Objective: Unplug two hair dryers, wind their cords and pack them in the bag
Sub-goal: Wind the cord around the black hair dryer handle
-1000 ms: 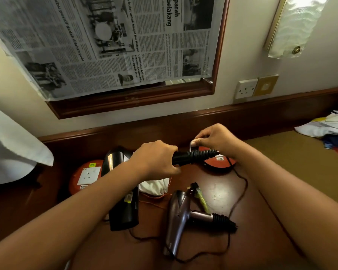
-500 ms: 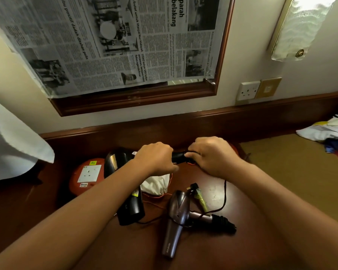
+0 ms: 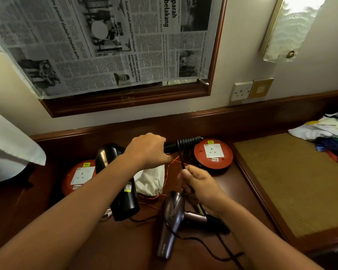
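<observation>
My left hand (image 3: 147,150) grips the handle of a black hair dryer (image 3: 123,195), held above the wooden table. Several turns of its black cord (image 3: 188,143) are wound round the handle's end. My right hand (image 3: 197,184) pinches the loose cord just below those turns, pulling it down. A purple-grey hair dryer (image 3: 171,223) lies on the table under my right hand, its cord trailing toward the front. A white drawstring bag (image 3: 151,182) with orange strings sits between the two dryers.
Two round orange socket reels stand on the table, one at left (image 3: 76,177), one at right (image 3: 213,153). A wall socket (image 3: 241,91) is above. Clothes (image 3: 324,131) lie on a tan mat (image 3: 293,182) at right. A newspaper covers the mirror.
My right hand has come off the handle's end and dropped toward me, drawing the cord down. The wound turns and the right reel now show.
</observation>
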